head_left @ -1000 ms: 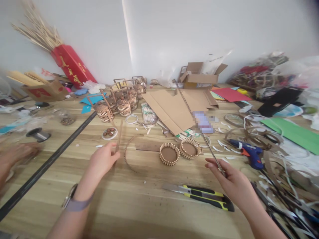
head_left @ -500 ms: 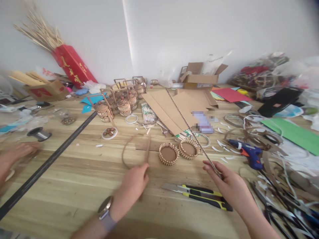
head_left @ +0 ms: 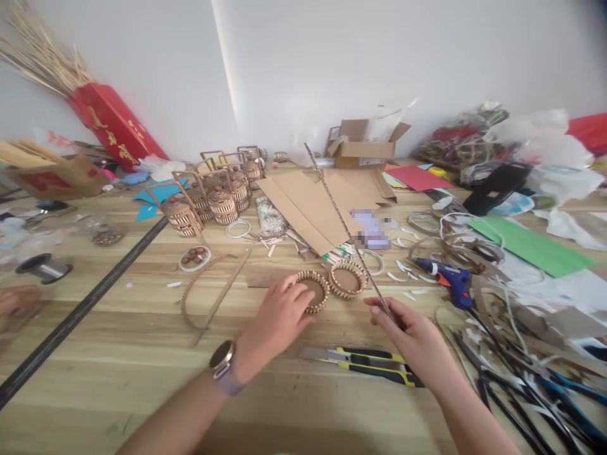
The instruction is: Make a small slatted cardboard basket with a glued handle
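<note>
My left hand [head_left: 279,316] reaches onto the near round cardboard basket [head_left: 315,290], fingers spread over its left rim, holding nothing. A second round basket [head_left: 348,279] sits just to its right. My right hand [head_left: 411,333] pinches the lower end of a long thin corrugated cardboard strip [head_left: 342,222] that slants up and away to the left. A straight strip [head_left: 222,293] and a curved strip [head_left: 188,297] lie on the wooden table [head_left: 142,373] left of my left hand. A yellow and black utility knife [head_left: 365,364] lies between my wrists.
Several finished small baskets [head_left: 208,201] stand at the back left, flat cardboard sheets [head_left: 313,202] and an open box [head_left: 361,146] behind. A blue glue gun [head_left: 446,277], strips and cables crowd the right. Another person's hand [head_left: 16,302] shows at the left edge.
My left hand let go of the straight strip, which now lies on the table, and moved right onto the near round basket. My right hand kept the long strip.
</note>
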`<state>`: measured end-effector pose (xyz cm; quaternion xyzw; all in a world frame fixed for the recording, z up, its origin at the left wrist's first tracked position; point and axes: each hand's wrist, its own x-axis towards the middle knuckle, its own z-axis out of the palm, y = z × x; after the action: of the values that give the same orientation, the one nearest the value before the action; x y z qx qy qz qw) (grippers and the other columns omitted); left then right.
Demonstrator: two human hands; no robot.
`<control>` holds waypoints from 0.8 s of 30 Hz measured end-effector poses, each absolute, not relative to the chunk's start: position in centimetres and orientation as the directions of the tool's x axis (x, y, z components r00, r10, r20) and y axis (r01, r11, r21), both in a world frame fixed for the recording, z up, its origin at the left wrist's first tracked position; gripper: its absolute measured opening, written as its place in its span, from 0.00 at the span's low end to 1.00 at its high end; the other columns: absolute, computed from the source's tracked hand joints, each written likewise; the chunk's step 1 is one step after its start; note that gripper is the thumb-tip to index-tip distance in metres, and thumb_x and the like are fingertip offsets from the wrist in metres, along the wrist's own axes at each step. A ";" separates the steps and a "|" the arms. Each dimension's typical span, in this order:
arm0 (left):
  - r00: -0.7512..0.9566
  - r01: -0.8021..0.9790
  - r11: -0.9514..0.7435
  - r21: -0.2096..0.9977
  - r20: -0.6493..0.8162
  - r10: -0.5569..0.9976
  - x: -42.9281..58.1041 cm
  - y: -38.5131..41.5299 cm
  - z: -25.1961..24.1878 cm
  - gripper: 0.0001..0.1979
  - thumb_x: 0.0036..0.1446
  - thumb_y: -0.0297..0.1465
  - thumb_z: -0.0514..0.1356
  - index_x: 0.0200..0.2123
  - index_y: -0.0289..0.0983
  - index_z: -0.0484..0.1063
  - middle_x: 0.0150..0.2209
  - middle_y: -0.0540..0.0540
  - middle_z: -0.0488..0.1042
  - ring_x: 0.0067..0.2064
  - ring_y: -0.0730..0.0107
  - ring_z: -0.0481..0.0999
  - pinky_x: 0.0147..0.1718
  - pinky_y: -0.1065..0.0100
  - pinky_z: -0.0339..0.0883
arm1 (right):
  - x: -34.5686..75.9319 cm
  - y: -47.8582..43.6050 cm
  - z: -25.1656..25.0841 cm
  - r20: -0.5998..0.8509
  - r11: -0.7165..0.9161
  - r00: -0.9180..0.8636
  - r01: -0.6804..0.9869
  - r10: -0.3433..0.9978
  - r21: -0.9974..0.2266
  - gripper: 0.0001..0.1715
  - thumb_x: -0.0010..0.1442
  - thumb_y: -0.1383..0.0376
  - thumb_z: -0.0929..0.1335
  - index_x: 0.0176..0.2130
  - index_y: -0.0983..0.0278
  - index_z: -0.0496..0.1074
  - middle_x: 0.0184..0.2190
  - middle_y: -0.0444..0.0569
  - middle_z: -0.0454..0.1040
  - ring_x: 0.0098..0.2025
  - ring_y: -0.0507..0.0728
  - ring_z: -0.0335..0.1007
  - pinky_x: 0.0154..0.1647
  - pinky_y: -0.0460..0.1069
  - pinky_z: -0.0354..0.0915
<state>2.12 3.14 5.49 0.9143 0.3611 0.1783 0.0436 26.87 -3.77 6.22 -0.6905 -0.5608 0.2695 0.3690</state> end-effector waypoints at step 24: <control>0.635 0.285 -0.190 0.939 -0.036 0.772 3.9 -3.0 6.8 0.15 0.67 0.39 0.54 0.47 0.38 0.74 0.44 0.43 0.80 0.46 0.62 0.79 0.42 0.66 0.71 | 21.3 -3.8 8.3 -0.126 -0.132 -0.046 -0.488 0.991 -0.863 0.19 0.53 0.52 0.76 0.39 0.60 0.75 0.30 0.45 0.74 0.31 0.52 0.66 0.31 0.46 0.64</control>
<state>3.90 -3.01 6.84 0.7359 0.3590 0.2317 0.5253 21.33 -3.78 8.33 -0.3863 -0.3253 0.6457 0.5727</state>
